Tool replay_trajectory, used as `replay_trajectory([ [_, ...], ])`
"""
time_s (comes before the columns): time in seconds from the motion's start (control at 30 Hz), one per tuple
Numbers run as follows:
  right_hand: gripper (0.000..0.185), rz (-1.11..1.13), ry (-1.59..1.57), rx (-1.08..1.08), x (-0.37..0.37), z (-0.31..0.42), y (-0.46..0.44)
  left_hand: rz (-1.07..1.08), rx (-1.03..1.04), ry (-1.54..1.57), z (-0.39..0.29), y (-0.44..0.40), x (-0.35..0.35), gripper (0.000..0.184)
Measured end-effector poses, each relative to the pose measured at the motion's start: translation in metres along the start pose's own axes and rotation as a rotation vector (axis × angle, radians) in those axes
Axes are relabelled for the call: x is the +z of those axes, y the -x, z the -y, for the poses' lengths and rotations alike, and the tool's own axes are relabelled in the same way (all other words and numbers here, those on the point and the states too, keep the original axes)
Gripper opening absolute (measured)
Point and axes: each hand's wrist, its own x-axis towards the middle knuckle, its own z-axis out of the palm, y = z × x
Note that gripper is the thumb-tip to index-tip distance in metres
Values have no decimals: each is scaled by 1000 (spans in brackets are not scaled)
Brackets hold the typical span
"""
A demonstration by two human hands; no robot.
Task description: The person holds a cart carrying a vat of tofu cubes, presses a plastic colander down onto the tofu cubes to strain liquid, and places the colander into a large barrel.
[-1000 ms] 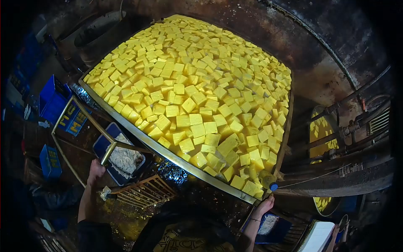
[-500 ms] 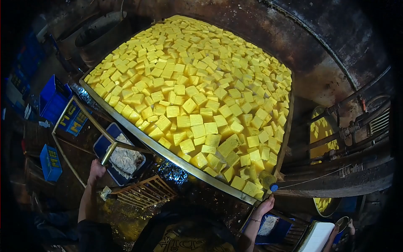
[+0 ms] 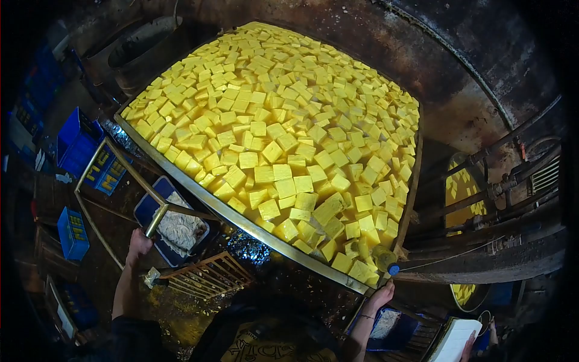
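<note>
My left hand (image 3: 140, 242) is closed around the end of a metal tube frame (image 3: 158, 218) at the lower left. At the near right corner of a big metal-rimmed vat (image 3: 253, 231), my right hand (image 3: 382, 294) rests on the rim, its fingers partly hidden. Yellow blocks (image 3: 263, 174) in liquid fill the vat. Just above my right hand a bottle-like object with a blue cap (image 3: 393, 269) stands at the corner.
A blue tub with a whitish cloth-like mass (image 3: 181, 229) stands below the vat, beside a wooden slatted rack (image 3: 208, 276). Blue crates (image 3: 73, 234) lie left. Another person's hand (image 3: 468, 348) touches a white block (image 3: 455, 341) at lower right. Pipes (image 3: 497, 188) run along the right.
The other person's hands at the lower right have shifted slightly around the white block and a round rim. My hands have stayed in place.
</note>
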Motion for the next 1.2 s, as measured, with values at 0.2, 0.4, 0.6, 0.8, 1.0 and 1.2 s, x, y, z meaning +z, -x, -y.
replay_trajectory([
  [0.2,24,50,-51,-1,0,3,1,75,-52,-4,20,-5,9,24],
  [0.4,26,30,38,20,-11,-15,-8,11,-1,-115,36,-6,20,27],
  [0.6,27,50,20,-18,-12,-18,-8,-4,-56,-122,39,-8,22,30],
  [0.8,27,34,-1,24,-9,-15,-8,88,-79,-30,18,-3,8,28],
  [1.0,26,8,-29,52,-5,-9,-5,1,-5,5,40,-6,22,21],
  [1.2,23,82,-8,-6,-13,-18,-10,90,-62,-12,22,-4,9,20],
])
